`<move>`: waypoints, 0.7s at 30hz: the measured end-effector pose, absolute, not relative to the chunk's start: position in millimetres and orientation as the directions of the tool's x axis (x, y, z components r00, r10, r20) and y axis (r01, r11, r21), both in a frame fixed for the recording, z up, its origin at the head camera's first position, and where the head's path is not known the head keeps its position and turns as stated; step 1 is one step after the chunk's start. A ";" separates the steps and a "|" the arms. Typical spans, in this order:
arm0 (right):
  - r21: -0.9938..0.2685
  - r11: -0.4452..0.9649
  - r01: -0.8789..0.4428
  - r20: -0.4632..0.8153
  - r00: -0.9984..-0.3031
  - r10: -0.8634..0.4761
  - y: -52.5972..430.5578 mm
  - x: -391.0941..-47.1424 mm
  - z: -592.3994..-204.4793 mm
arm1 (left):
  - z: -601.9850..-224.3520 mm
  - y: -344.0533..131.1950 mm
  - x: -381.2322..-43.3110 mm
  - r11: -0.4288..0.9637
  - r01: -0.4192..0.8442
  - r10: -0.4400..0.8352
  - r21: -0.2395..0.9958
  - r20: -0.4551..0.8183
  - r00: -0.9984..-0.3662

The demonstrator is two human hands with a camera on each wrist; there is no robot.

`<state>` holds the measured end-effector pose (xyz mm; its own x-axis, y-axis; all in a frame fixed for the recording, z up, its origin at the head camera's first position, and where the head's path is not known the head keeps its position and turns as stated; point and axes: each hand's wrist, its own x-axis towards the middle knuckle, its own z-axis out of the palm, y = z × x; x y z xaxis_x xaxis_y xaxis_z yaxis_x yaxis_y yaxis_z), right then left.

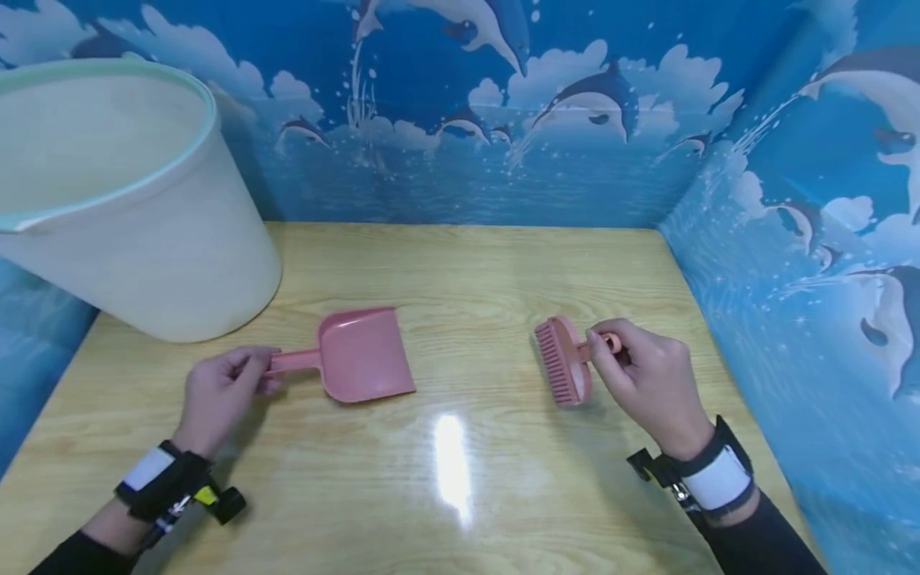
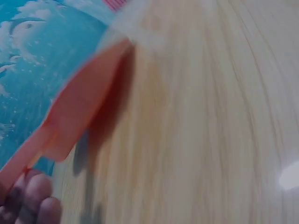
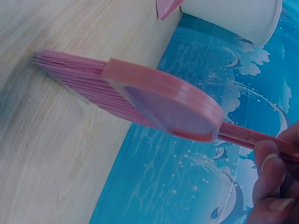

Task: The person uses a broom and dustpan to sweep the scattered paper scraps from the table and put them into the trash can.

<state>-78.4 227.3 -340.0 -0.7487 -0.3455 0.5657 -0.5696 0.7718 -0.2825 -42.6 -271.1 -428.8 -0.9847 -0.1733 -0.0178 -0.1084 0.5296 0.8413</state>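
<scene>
A pink dustpan (image 1: 368, 355) lies low over the wooden table at centre left, its straight lip facing right. My left hand (image 1: 224, 391) pinches the dustpan's handle between thumb and fingers. In the left wrist view the dustpan (image 2: 84, 102) shows from the side, its shadow close beneath. To the right, my right hand (image 1: 647, 375) grips the short handle of a pink hand brush (image 1: 568, 361), whose bristles point left toward the dustpan. The right wrist view shows the brush (image 3: 163, 98) tilted, with bristle tips right at the tabletop.
A large white bucket (image 1: 180, 239) with a pale green rim stands at the back left of the wooden table (image 1: 474, 271). Blue dolphin-print sheeting (image 1: 446, 176) rises behind the table and along its right side. A bright light reflection lies on the tabletop between the hands.
</scene>
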 end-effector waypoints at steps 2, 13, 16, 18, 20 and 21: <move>-0.274 0.774 -0.571 0.560 -0.749 -0.354 226.8 -79.2 -340.4 | -432.2 -273.2 -40.9 0.625 -0.034 -0.133 0.780 0.063 -0.989; -0.120 0.761 -0.638 0.473 -0.711 -0.521 235.4 -81.1 -343.4 | -440.8 -280.7 -32.5 0.903 0.168 0.062 0.397 0.267 -0.962; -0.095 0.762 -0.641 0.454 -0.709 -0.540 243.3 -76.0 -354.2 | -439.6 -281.8 -32.0 0.912 0.194 0.107 0.361 0.249 -0.963; -0.090 0.775 -0.625 0.430 -0.727 -0.536 249.4 -71.9 -359.7 | -436.8 -282.6 -32.5 0.914 0.204 0.130 0.351 0.222 -0.966; -0.088 0.785 -0.614 0.417 -0.738 -0.530 254.9 -68.2 -362.9 | -434.7 -284.0 -33.4 0.918 0.199 0.143 0.343 0.182 -0.973; -0.091 0.792 -0.603 0.403 -0.750 -0.525 257.0 -66.3 -364.0 | -433.4 -284.8 -33.8 0.919 0.200 0.150 0.339 0.169 -0.974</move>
